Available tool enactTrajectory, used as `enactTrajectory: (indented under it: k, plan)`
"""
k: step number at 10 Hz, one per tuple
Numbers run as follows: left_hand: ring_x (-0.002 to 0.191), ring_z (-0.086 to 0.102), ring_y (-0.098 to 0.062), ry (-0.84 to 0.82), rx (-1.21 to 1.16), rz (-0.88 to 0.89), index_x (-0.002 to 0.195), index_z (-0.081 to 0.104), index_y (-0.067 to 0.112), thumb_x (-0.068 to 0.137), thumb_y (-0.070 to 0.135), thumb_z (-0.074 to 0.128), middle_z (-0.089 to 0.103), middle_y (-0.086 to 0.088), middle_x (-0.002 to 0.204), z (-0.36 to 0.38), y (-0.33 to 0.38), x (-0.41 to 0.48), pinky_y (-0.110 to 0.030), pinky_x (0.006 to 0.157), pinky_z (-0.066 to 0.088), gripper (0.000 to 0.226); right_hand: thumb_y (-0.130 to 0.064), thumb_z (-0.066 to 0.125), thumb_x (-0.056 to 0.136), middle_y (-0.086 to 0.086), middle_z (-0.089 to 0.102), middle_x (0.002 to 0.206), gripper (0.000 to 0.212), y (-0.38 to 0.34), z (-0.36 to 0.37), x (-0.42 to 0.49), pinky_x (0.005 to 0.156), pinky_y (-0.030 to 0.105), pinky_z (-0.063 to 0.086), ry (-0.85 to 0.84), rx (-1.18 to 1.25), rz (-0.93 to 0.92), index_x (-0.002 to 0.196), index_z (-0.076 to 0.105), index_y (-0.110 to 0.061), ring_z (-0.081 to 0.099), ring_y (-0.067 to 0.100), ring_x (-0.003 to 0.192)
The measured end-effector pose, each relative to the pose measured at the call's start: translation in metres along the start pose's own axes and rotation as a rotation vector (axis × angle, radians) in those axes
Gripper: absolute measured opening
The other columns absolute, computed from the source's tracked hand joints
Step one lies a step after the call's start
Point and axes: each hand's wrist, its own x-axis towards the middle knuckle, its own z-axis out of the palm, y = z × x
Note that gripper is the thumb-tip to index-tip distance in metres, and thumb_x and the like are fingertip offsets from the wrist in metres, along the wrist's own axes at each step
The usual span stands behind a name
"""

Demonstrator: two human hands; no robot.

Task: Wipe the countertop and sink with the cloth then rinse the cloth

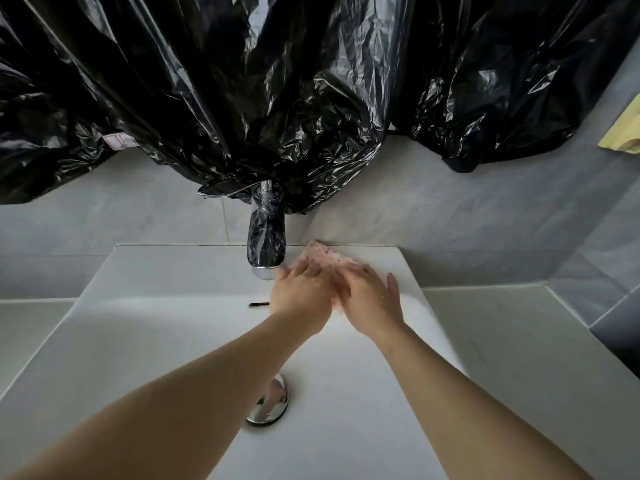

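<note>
Where plastic [242, 98] hangs, white sink [173, 265], grey tiles [450, 216]

Under the left grip [301, 296] and right grip [370, 303], the cloth [323, 256] looks thin, soft and speckled. Beside the left grip the tap [266, 244] gleams mirror chrome, and the drain [268, 407] nearer than both shines alike. The sink [138, 341] is smooth, faintly glossy white. Beyond the grips, the plastic sheeting [277, 98] is glossy and crinkled, the wall tiles [450, 220] matt.

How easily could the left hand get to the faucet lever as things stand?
Probably yes, fairly easily. The left hand presses the cloth right beside the faucet, with nothing between them. The lever sticks out just under the hanging black plastic, which might brush the fingers.
</note>
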Motion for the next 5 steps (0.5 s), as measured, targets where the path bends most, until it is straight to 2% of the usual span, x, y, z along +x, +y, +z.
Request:
enactTrajectory:
  k: [1,2,4,5]
  plan:
    - [0.144,0.003,-0.020,-0.094,0.026,-0.003,0.144,0.023,0.019,0.098,0.026,0.025,0.021,0.001,0.154,0.014,-0.008,0.001,-0.040,0.114,0.006,0.046,-0.033,0.028,0.101,-0.011,0.017,0.157,0.047,0.003,0.011,0.001,0.114,0.048,-0.007,-0.090,-0.063,0.024,0.147,0.021,-0.031,0.003,0.016,0.146]
    - [0.144,-0.002,-0.019,-0.127,0.057,0.001,0.147,0.018,0.021,0.100,0.034,0.017,0.016,0.004,0.156,0.010,-0.006,0.004,-0.041,0.113,0.007,0.049,-0.033,0.022,0.102,-0.011,0.005,0.159,0.049,0.000,0.009,0.006,0.113,0.053,-0.009,-0.179,-0.123,0.058,0.150,0.011,-0.031,-0.005,0.018,0.147]
    - [0.144,0.002,-0.020,-0.220,0.072,0.005,0.148,0.008,0.022,0.099,0.037,0.020,0.006,0.002,0.157,-0.001,-0.008,0.006,-0.042,0.115,0.006,0.052,-0.037,0.023,0.102,-0.008,-0.004,0.160,0.053,-0.005,-0.002,0.002,0.112,0.056,-0.011,-0.232,-0.122,0.098,0.151,0.002,-0.033,-0.013,0.022,0.146]
    - [0.143,0.000,-0.023,-0.058,0.042,0.020,0.148,0.006,0.019,0.097,0.036,0.034,0.000,-0.004,0.157,-0.009,-0.011,-0.011,-0.038,0.115,0.006,0.061,-0.036,0.043,0.096,0.002,0.009,0.160,0.060,-0.017,-0.010,-0.011,0.113,0.055,-0.003,0.129,-0.067,0.052,0.149,0.015,-0.033,-0.001,0.028,0.146]
